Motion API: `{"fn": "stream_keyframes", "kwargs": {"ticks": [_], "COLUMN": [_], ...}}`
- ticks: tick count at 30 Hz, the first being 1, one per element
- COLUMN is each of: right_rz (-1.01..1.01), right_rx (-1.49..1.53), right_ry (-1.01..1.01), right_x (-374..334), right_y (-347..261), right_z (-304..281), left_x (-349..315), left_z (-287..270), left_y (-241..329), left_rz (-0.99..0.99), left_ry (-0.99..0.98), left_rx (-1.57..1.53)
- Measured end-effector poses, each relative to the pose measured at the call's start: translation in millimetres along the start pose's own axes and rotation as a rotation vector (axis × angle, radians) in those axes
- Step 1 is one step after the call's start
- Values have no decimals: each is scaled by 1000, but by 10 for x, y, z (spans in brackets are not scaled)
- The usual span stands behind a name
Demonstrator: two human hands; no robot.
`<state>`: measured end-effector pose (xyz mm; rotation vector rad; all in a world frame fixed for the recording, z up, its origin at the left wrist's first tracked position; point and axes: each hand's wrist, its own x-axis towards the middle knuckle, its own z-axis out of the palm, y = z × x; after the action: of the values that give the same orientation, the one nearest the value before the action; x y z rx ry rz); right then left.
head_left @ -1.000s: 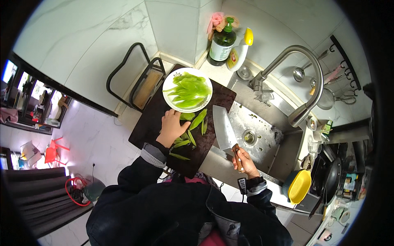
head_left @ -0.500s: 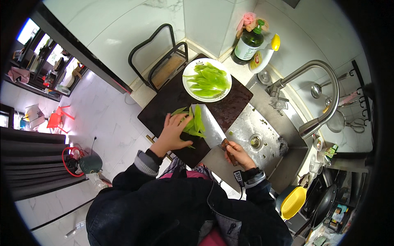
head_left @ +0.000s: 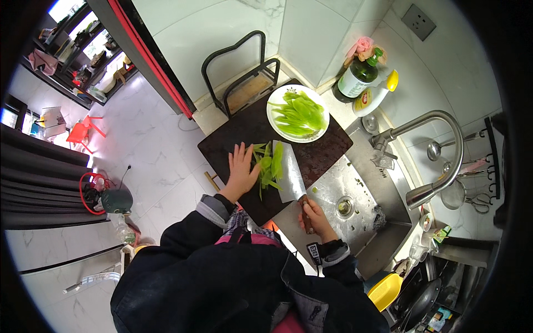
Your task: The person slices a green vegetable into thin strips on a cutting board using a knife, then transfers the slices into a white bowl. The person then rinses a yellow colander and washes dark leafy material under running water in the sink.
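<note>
Fingers (head_left: 240,152) spread, left hand (head_left: 242,173) borders green slices (head_left: 268,166); right hand (head_left: 317,218) clasps knife (head_left: 290,177) firmly.

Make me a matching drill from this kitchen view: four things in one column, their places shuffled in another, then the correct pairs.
Column one
1. Cleaver
2. White plate
3. Faucet
4. Red stool

Column two
A. Arched over the sink
B. On the pale floor, far left
C. Handle in the right grip
D. On the dark cutting board, bearing green slices

Pairs: 1-C, 2-D, 3-A, 4-B
</note>
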<state>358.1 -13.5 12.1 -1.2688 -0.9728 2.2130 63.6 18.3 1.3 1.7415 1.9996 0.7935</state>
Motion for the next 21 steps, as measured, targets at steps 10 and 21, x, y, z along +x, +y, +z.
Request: {"fn": "stream_keyframes", "kwargs": {"ticks": [10,21], "right_rz": [9,-193], "right_rx": [-121,13], "right_ry": [-65,-72], "right_x": [65,8], "right_y": [-42,-359], "right_z": [575,788], "left_x": [-104,317], "left_z": [190,36], "left_y": [331,691], "left_rz": [22,208], "left_ry": [218,295], "left_rx": [-120,-297]}}
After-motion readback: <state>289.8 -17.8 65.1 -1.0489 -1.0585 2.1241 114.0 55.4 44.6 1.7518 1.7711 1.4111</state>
